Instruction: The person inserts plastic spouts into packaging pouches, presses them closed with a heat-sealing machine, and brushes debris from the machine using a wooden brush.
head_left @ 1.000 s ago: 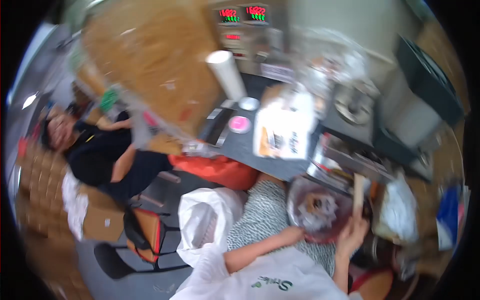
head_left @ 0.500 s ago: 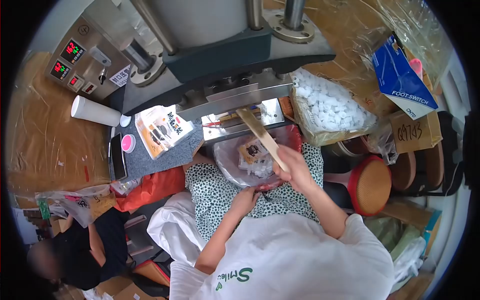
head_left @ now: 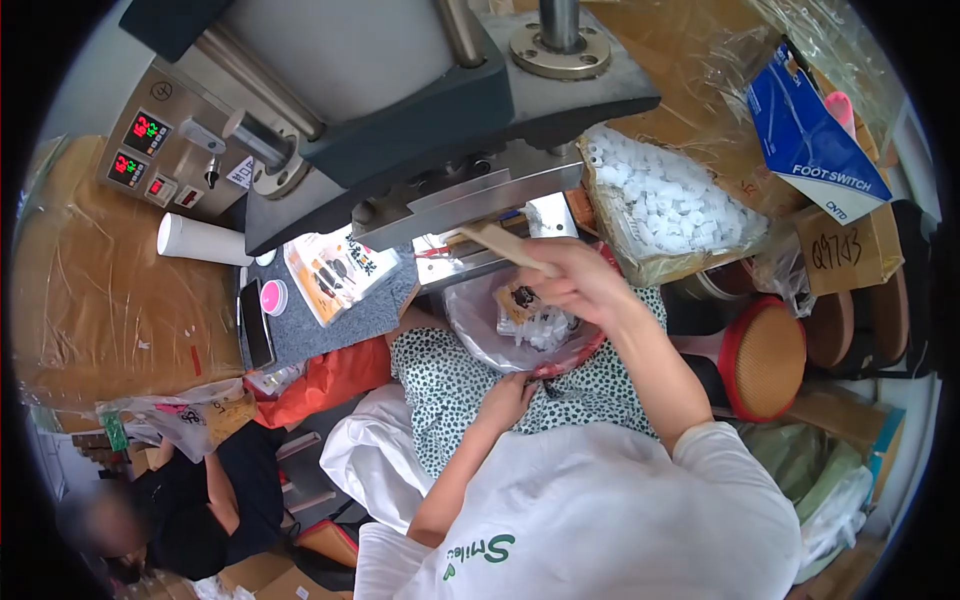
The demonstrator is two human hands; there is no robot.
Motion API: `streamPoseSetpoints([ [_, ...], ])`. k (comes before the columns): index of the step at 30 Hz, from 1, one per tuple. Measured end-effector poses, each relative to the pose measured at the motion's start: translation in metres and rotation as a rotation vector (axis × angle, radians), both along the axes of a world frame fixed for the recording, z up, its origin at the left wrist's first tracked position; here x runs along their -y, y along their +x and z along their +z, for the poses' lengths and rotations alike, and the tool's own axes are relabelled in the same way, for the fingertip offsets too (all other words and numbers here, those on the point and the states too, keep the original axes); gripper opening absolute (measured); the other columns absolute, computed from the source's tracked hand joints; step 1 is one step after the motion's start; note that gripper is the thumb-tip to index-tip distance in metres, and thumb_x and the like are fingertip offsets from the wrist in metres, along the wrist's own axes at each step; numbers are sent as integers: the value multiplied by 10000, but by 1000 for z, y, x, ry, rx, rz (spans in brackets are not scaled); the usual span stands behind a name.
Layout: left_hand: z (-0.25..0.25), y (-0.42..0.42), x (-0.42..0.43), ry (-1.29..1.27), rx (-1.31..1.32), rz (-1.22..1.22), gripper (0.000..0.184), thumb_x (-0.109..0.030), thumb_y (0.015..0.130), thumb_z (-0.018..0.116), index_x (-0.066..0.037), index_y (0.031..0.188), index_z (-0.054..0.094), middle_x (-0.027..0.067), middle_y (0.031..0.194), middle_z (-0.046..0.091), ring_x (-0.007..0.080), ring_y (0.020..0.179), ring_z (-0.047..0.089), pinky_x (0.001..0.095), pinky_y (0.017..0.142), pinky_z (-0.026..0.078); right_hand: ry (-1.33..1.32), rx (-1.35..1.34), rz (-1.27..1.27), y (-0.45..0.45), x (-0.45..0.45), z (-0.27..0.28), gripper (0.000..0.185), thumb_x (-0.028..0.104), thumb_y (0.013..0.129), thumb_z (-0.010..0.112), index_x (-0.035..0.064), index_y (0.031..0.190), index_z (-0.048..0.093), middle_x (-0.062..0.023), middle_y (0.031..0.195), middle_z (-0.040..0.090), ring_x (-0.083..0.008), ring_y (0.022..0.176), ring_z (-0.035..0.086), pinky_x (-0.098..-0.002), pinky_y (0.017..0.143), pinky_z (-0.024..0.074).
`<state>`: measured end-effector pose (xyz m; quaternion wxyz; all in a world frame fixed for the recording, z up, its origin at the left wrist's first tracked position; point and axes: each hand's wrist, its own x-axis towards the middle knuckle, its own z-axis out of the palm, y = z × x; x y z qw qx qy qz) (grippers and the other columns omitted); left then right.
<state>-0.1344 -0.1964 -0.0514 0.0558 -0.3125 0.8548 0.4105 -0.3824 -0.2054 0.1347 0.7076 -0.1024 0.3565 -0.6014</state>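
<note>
The right hand [head_left: 588,285] clamps a flat stick [head_left: 500,244] toward ten o'clock, likely for reach. The left hand [head_left: 509,402], finger closure unclear, apparently steadies the basin [head_left: 468,322] at six.

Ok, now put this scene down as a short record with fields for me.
Right hand: grips a flat wooden stick, its far end towards the press machine
Left hand: at the near edge of a plastic-lined basin
Basin contents: small white pieces and a printed packet
Left side: printed pouch, dark phone, pink-topped jar, white cylinder
Right side: open carton of white pieces, blue-and-white FOOT SWITCH box
Background: another person in dark clothes, lower left
</note>
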Motion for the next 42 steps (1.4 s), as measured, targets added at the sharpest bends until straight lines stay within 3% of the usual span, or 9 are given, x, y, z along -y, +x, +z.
streamPoseSetpoints([
  [11, 4, -2, -1, 50, 29, 25, 335, -254, 973, 592, -16, 1205, 634, 239, 1130, 664, 414, 1060, 624, 464, 900, 496, -62, -11, -9, 15, -1, -8, 194, 190, 1038, 491, 3, 1009, 539, -10, 713, 529, -6, 437, 347, -188, 378, 215],
  [19, -11, 4, 2, 101, -62, 65, 329, -271, 961, 574, -28, 1163, 664, 276, 1098, 668, 456, 1032, 625, 506, 913, 490, -127, -486, 542, -34, -88, 70, 391, 283, 1011, 550, -56, 1193, 618, -124, 648, 651, -46, 409, 426, -211, 360, 260],
  [22, -33, 6, 5, 70, -97, 18, 369, -308, 959, 568, -15, 1172, 640, 283, 1077, 671, 454, 1011, 637, 517, 893, 498, -579, -243, 2, -51, -133, 100, 384, 172, 1031, 477, -152, 1231, 527, -250, 687, 648, -107, 370, 455, -239, 332, 304],
  [26, -35, 0, 12, -24, -36, -76, 386, -337, 962, 558, -23, 1176, 625, 272, 1027, 685, 452, 971, 655, 521, 854, 514, -958, -517, -416, -51, -85, 194, 320, 301, 1032, 526, -10, 1047, 457, -148, 776, 596, -179, 531, 604, -257, 418, 469],
  [28, -34, 0, 12, -24, -65, -78, 403, -363, 962, 562, -35, 1189, 621, 274, 1007, 687, 454, 948, 662, 527, 835, 520, -1002, -749, -508, -48, -56, 234, 327, 259, 1042, 507, -22, 1204, 464, -141, 978, 618, -243, 740, 687, -363, 667, 589],
  [33, -49, 4, 8, -49, -33, -62, 449, -420, 965, 560, -42, 1201, 616, 292, 1032, 677, 461, 960, 656, 538, 833, 519, -1068, -1141, -785, -29, 33, 303, 327, 228, 1029, 557, -43, 1210, 575, -173, 1107, 697, -287, 1045, 700, -380, 937, 550],
  [36, -51, 7, 9, -25, -68, -35, 465, -422, 961, 565, -22, 1192, 613, 296, 1064, 669, 469, 989, 644, 529, 852, 512, -889, -1316, -609, -19, 53, 325, 269, 209, 1019, 572, 28, 1218, 581, -136, 1042, 694, -206, 896, 690, -336, 860, 565],
  [39, -38, 7, 9, -29, -70, -9, 452, -412, 962, 563, -19, 1179, 615, 288, 1062, 673, 469, 998, 641, 526, 857, 510, -907, -1776, -586, -41, 47, 330, 292, 232, 995, 615, -14, 1147, 645, -113, 1031, 726, -157, 980, 688, -301, 943, 506],
  [42, -44, 5, 4, -4, 2, -25, 456, -402, 978, 548, -8, 1200, 609, 267, 1085, 676, 450, 1011, 643, 509, 865, 513, -843, -1806, -515, -37, 49, 329, 352, 251, 981, 638, -29, 1194, 636, -87, 1032, 717, -145, 1003, 670, -294, 936, 495],
])
